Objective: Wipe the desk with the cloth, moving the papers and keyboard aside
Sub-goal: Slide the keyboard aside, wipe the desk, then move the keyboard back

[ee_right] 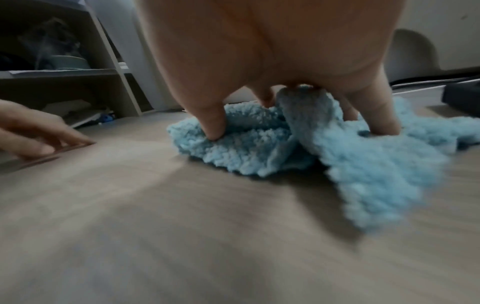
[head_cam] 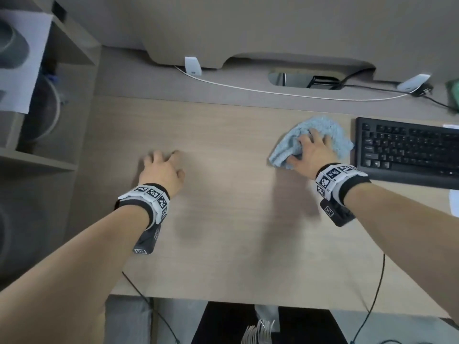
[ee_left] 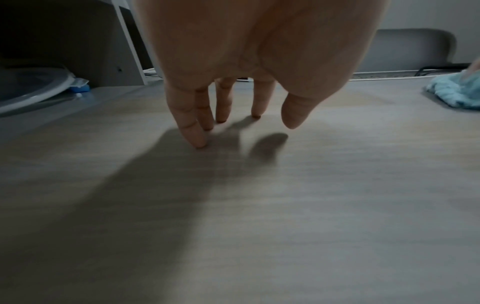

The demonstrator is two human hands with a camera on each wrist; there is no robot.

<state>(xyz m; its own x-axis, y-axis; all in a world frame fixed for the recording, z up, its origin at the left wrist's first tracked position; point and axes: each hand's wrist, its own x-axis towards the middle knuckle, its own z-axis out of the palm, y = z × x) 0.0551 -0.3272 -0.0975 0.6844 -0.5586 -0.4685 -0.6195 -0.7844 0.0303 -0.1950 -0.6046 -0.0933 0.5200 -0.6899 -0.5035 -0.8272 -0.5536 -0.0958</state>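
At the far left, a grey-brown open shelf unit (head_cam: 72, 45) is standing against the counter, with a white sheet of paper (head_cam: 22, 60) lying on its top level and a round pale-rimmed container (head_cam: 53, 105) sitting on the shelf below. Next to it, the light wood-grain counter (head_cam: 223, 219) is stretching across the view. The person's left hand (head_cam: 162, 171) is hovering low over the left-centre of the counter, its grip released and grasping nothing; in the left wrist view its straight fingertips (ee_left: 198, 142) are touching or nearly touching the surface, and which cannot be told. A white cable (head_cam: 248, 88) is running along the back of the counter, from a small white plug-shaped device (head_cam: 192, 65) toward a white adapter (head_cam: 413, 83) at the right. Right of centre, the fluffy light blue cloth (head_cam: 323, 127) is lying bunched on the counter, and the person's right hand (head_cam: 313, 151) is pressing down on it, its grip grasping the cloth: in the right wrist view the thumb (ee_right: 213, 123) and fingers are digging into the folds (ee_right: 298, 131). Just beside the cloth, at the right edge, a black computer keyboard (head_cam: 407, 152) is resting on the counter, apart from the cloth. Edges of white papers (head_cam: 454, 202) are showing just in front of the keyboard at the frame's right border.
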